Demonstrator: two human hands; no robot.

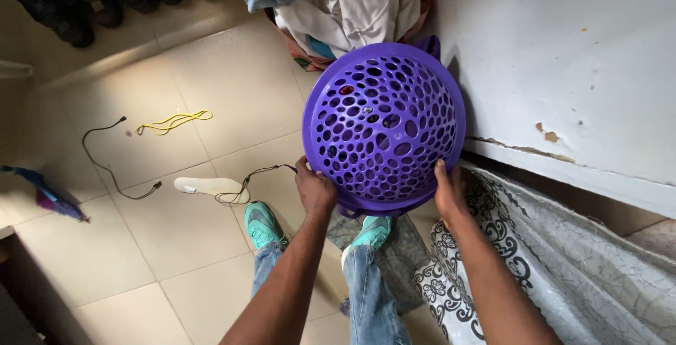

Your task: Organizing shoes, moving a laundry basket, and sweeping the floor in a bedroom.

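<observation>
A round purple plastic basket (pixel 384 127) full of holes is held upside down, its domed bottom facing me. My left hand (pixel 314 189) grips its rim at the lower left. My right hand (pixel 448 191) grips the rim at the lower right. Beyond the basket, at the top of the view, lies a heap of clothes (pixel 338 0) in white, blue and pink. My feet in teal shoes (pixel 264 224) stand on the tiled floor below the basket.
A white wall (pixel 563 56) with a chipped ledge runs along the right. A patterned black-and-white cloth (pixel 535 260) covers the lower right. On the cream tiles lie a white insole (pixel 208 186), a black cord (pixel 105 162), a yellow string (pixel 172 121) and a small broom (pixel 46 196).
</observation>
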